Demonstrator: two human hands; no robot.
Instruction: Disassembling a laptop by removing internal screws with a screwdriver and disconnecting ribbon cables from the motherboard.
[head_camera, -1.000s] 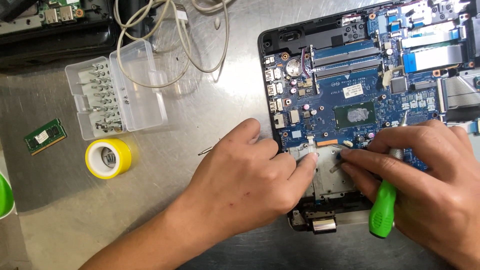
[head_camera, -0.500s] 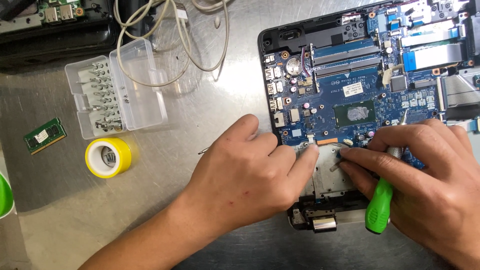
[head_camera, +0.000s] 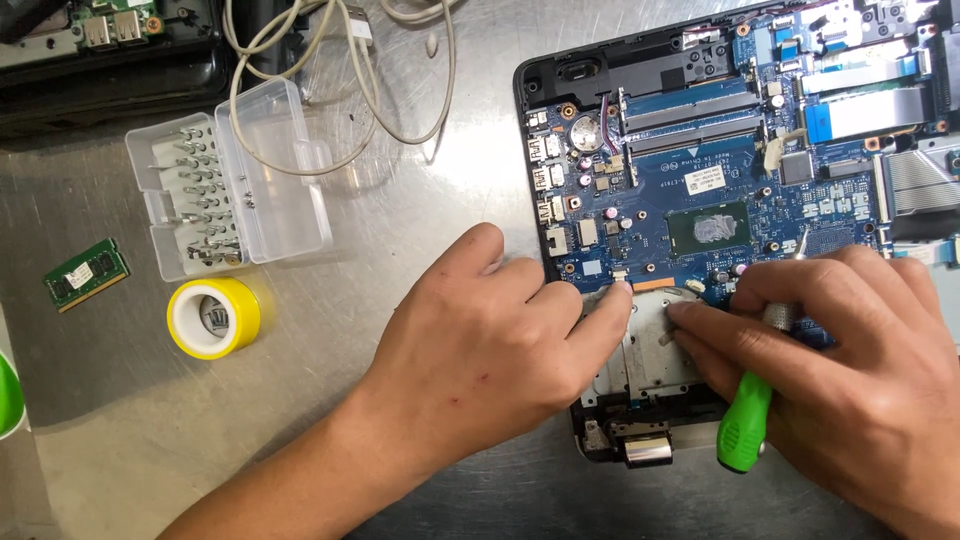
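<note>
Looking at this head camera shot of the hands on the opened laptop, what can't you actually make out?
- Screwdriver tip: hidden under the right hand, head view.
- What the left hand fingertips press on the grey metal plate: covered by the fingers.
- Laptop right side: cut off by the frame edge.
- Bits in the clear plastic case: too small to tell apart.
- Green object: cut off at the left edge.

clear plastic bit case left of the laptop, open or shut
Open. The clear plastic bit case lies flat on the metal table, its lid swung out to the right beside the tray, leaving the rows of metal bits uncovered.
</note>
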